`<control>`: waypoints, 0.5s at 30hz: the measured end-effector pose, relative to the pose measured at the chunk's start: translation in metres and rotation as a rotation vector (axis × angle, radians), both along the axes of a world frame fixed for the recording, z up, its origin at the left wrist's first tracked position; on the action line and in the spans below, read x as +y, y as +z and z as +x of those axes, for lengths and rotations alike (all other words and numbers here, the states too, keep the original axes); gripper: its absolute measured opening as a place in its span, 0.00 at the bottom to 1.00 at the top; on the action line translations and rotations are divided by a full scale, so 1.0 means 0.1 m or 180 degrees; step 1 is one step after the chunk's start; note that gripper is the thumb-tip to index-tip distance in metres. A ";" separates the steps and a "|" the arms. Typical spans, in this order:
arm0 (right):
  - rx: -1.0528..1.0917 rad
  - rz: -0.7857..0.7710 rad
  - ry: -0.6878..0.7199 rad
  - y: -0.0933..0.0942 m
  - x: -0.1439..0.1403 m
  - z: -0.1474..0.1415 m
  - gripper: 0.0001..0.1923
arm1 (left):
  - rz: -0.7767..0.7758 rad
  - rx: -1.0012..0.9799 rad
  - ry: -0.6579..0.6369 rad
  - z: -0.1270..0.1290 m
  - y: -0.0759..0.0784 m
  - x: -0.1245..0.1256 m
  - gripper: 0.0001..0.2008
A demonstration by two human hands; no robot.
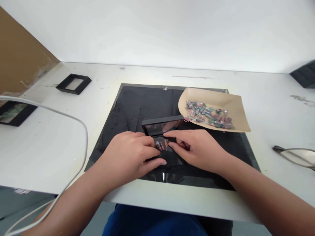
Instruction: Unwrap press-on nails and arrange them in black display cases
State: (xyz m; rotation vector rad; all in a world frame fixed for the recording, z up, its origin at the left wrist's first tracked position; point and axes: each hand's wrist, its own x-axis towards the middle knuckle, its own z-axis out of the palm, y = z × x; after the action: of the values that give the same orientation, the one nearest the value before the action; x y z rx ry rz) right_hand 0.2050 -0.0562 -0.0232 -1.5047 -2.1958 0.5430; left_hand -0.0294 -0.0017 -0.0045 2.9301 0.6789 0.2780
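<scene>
A small black hinged case (162, 126) lies open on a black mat (137, 101), its lid tilted up toward the back. Small colourful pieces (161, 145) sit inside its lower half. My left hand (134, 152) rests on the case's left side, fingers curled over its front edge. My right hand (197, 147) is on the right side, forefinger stretched across the hinge line, thumb near the small pieces. Whether the fingers pinch a piece is hidden. A tan paper tray (233, 108) behind my right hand holds several small colourful pieces (209, 116).
A black frame (73, 83) lies at the back left, another framed item (14, 112) at the left edge. A white cable (73, 121) loops over the table's left front. A metal tool (292, 155) lies at the right; a dark object (305, 74) sits far right. Brown board (19, 59) leans left.
</scene>
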 end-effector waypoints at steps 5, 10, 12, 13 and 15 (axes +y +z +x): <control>0.0070 -0.0064 -0.0144 -0.05 0.01 -0.05 0.11 | 0.0086 0.0000 0.0045 0.01 0.01 0.02 0.13; 0.0425 -0.0209 -0.0296 0.10 0.03 -0.07 0.07 | 0.0057 0.0057 0.0070 0.03 0.03 0.03 0.20; 0.0716 -0.0473 -0.0139 0.27 -0.08 -0.04 0.04 | 0.0017 -0.0006 -0.0038 0.04 0.04 0.02 0.20; 0.0799 -0.0595 -0.0039 0.35 -0.19 -0.02 0.06 | -0.0005 -0.0056 -0.0112 0.04 0.04 0.02 0.20; 0.0504 -0.0738 0.0214 0.46 -0.48 0.03 0.12 | -0.0027 -0.0162 -0.0240 0.04 0.05 0.00 0.19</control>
State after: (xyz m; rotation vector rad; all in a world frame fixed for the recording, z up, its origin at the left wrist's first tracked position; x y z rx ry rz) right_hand 0.2080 -0.1040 0.0229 -1.4473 -2.1245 0.9340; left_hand -0.0249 -0.0018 0.0004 2.9215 0.5599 0.3398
